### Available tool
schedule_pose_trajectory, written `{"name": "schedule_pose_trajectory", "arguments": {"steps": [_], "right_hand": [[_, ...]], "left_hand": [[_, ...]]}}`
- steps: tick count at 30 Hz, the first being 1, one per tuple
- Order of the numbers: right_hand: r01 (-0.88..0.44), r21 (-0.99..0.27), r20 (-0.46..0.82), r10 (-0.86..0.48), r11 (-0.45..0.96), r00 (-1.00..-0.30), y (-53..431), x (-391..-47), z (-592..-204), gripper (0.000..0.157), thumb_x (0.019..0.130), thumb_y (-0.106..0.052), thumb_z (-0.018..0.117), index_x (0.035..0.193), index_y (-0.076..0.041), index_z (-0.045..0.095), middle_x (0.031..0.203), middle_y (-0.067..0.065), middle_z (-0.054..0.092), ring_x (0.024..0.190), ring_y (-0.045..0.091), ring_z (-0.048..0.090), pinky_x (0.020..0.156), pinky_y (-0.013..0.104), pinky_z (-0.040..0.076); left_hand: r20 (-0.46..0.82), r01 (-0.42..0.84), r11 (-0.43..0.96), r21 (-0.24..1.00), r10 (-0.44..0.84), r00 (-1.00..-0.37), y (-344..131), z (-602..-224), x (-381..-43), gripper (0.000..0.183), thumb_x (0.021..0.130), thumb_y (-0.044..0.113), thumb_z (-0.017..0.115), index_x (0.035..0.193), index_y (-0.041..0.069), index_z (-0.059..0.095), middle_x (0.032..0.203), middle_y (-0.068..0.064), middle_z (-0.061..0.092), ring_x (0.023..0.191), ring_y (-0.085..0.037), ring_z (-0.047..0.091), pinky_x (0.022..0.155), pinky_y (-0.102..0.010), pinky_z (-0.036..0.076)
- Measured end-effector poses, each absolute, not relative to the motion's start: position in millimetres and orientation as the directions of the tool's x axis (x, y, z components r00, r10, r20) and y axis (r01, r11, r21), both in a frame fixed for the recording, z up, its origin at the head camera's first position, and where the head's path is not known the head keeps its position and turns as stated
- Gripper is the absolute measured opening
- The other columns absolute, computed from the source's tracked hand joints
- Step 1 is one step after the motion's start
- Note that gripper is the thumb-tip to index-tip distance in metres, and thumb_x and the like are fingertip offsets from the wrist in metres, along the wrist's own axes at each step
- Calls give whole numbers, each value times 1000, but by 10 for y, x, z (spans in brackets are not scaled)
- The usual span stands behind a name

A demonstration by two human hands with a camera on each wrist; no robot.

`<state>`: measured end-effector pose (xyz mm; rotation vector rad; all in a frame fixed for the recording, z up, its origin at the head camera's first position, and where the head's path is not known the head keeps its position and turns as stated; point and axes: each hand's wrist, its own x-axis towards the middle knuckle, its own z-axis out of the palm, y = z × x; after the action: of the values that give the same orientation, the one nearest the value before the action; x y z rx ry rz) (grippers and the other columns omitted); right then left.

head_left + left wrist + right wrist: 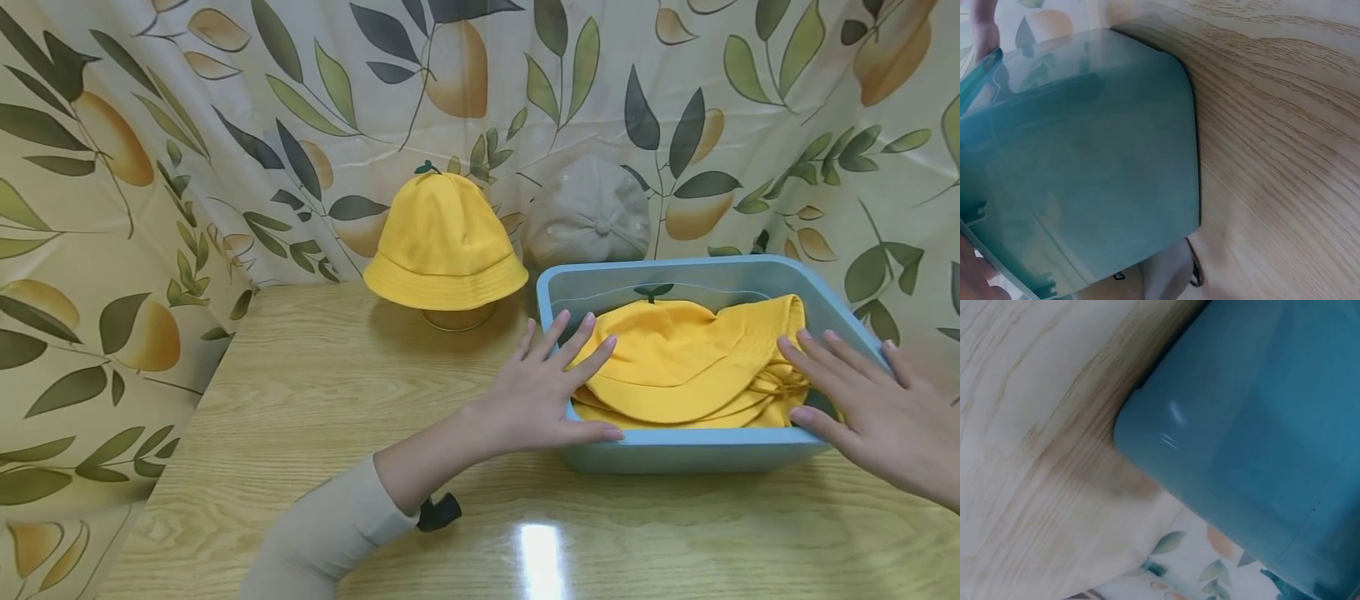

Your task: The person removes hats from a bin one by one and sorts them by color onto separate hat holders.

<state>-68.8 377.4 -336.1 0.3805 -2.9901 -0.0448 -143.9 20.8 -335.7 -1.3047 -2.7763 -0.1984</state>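
Note:
A light blue plastic bin [720, 440] stands on the table with folded yellow hats [667, 358] in it, the top one bearing a small green sprout. My left hand [551, 392] is spread over the bin's left front corner, fingers straight and thumb along the front rim. Across from it, my right hand [885, 400] reaches over the right side, fingers spread above the rim and the hats' edge. Neither hand grips anything. The bin's side wall [1097, 169] fills much of the left wrist view, and its outer corner [1260, 425] shows in the right wrist view.
Behind and left of the bin, a yellow bucket hat [446, 242] with a green sprout sits on a wire stand [459, 321]. A pale cap [592, 212] is at the back, against a leaf-and-fruit patterned curtain [300, 167]. Everything stands on a wood-grain table [300, 400].

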Motion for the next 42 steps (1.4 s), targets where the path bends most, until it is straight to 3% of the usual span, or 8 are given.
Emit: {"name": "schedule_pose_trajectory", "arguments": {"steps": [16,21,25,33,40,42], "right_hand": [[-369,20,190,-366,929,-911,3586,-720,-3361,82,91,-46,56,154,-23,8,159,9,8,145,12,-12,112,49,-17],[-512,24,250,-501,859,-829,3666,-750,-3320,87,86,-54,59,153,-23,14,159,-8,2,145,8,-6,116,42,-11],[-596,44,289,-582,801,-760,3698,-773,-3298,87,84,-61,55,152,-20,20,159,-12,6,145,6,0,117,38,-7],[-581,30,293,-563,813,-773,3536,-761,-3305,85,84,-57,59,152,-21,23,159,-11,9,144,2,0,117,40,-7],[-586,35,301,-568,810,-766,3402,-754,-3304,84,84,-58,59,151,-19,26,159,-9,12,145,6,3,117,42,-5],[-584,31,294,-566,811,-770,3373,-752,-3303,84,84,-56,59,151,-18,26,159,-7,12,146,7,3,117,42,-5]], "left_hand": [[146,773,627,100,759,-634,-70,-3385,-1431,92,84,73,43,152,29,-1,157,3,-11,143,-21,-19,116,-51,-3],[140,779,621,89,766,-627,-97,-3374,-1428,90,85,73,41,152,29,0,157,3,-11,143,-21,-19,115,-52,-2],[144,782,615,99,769,-623,-110,-3377,-1423,90,85,72,42,151,29,-1,157,2,-11,143,-21,-19,115,-53,-2],[166,784,610,114,766,-620,-258,-3401,-1418,91,85,70,45,151,28,-1,158,1,-10,143,-22,-18,115,-54,-1],[186,787,594,164,765,-616,-399,-3405,-1416,92,77,82,3,152,30,2,158,1,-7,144,-21,-17,115,-54,-1],[187,785,592,182,763,-619,-430,-3401,-1414,94,75,83,-1,152,29,3,158,1,-6,144,-21,-17,115,-53,-1]]}}
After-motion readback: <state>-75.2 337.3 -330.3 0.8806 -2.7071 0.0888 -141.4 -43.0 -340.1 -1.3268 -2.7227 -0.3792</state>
